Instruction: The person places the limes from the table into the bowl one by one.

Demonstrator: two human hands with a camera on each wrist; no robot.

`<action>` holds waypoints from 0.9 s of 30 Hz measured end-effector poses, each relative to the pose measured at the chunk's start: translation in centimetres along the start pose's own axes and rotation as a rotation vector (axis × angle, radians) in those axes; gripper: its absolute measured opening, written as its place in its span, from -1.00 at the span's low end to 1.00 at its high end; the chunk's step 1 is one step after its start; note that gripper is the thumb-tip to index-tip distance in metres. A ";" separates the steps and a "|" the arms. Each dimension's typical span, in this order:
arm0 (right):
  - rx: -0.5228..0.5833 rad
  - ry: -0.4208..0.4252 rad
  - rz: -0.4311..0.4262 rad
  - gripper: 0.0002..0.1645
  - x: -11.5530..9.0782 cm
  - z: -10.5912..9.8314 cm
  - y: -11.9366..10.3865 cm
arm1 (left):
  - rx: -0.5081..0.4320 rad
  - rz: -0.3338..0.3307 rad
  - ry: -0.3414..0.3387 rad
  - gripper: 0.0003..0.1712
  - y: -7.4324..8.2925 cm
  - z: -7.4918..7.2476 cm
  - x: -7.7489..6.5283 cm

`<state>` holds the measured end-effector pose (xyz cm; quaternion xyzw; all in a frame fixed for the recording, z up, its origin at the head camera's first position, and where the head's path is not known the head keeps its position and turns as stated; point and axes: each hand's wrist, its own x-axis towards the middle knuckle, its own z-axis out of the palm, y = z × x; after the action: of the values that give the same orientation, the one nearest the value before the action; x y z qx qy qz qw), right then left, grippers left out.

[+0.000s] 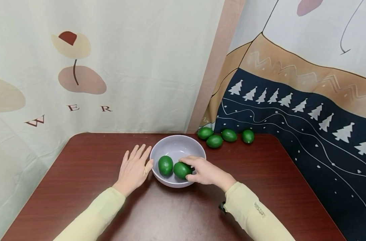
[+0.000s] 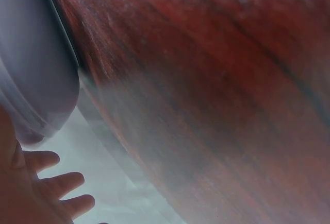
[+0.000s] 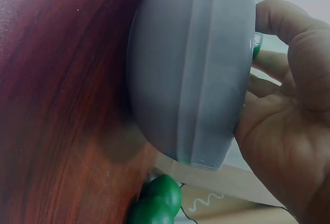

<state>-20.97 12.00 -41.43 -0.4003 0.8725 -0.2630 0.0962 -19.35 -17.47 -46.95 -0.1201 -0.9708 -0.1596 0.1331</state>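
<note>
Bowl between hands, four green fruits beyond to right, curtain behind

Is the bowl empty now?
Not empty: one green fruit sits in the bowl, and the right hand grips a second fruit in or above it.

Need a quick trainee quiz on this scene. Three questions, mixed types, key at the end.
1. How many green fruits lie on the table outside the bowl?
2. True or false: the left hand grips a fruit.
3. What does the right hand grip, and where is that thing?

Key:
1. Four.
2. False: it is at the bowl's left side in the head view, holding nothing.
3. A green fruit inside the bowl, the right one of the two there in the head view.
</note>
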 end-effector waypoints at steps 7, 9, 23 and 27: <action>-0.021 -0.088 0.023 -0.29 0.5 -0.4 -0.3 | -0.004 -0.008 -0.011 -0.35 0.0 0.0 0.0; -0.012 -0.110 0.025 -0.30 0.7 -0.5 -0.3 | -0.002 -0.010 -0.013 -0.35 0.0 0.0 0.0; -0.019 -0.194 0.015 -0.31 1.9 -0.3 -0.1 | 0.003 -0.007 -0.005 -0.35 0.1 0.0 0.0; -0.033 -0.212 0.014 -0.32 2.1 0.0 -0.1 | 0.013 -0.007 -0.003 -0.35 0.1 0.1 0.0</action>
<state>-22.32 10.41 -41.27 -0.4214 0.8644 -0.2043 0.1830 -19.37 -17.36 -47.00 -0.1161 -0.9724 -0.1536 0.1317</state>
